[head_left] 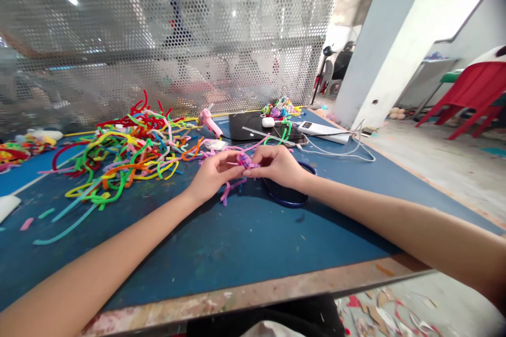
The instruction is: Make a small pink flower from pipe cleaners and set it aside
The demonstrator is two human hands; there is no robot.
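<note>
A small pink and purple twisted piece [245,160] is pinched between the fingertips of my left hand [215,172] and my right hand [279,166], over the middle of the blue table [237,247]. Both hands are closed on it, with their fingertips almost touching. Pink and purple fuzzy stems [226,192] lie below and behind my left hand. Under my right hand and wrist is a dark blue ring [290,203], partly hidden by them.
A tangled heap of coloured fuzzy stems [130,152] covers the left. Behind my hands are a pink glue gun [210,122], a black tray [241,129], a smaller coloured bundle [282,109] and a white power strip [323,130] with a looping cable. Perforated metal stands behind.
</note>
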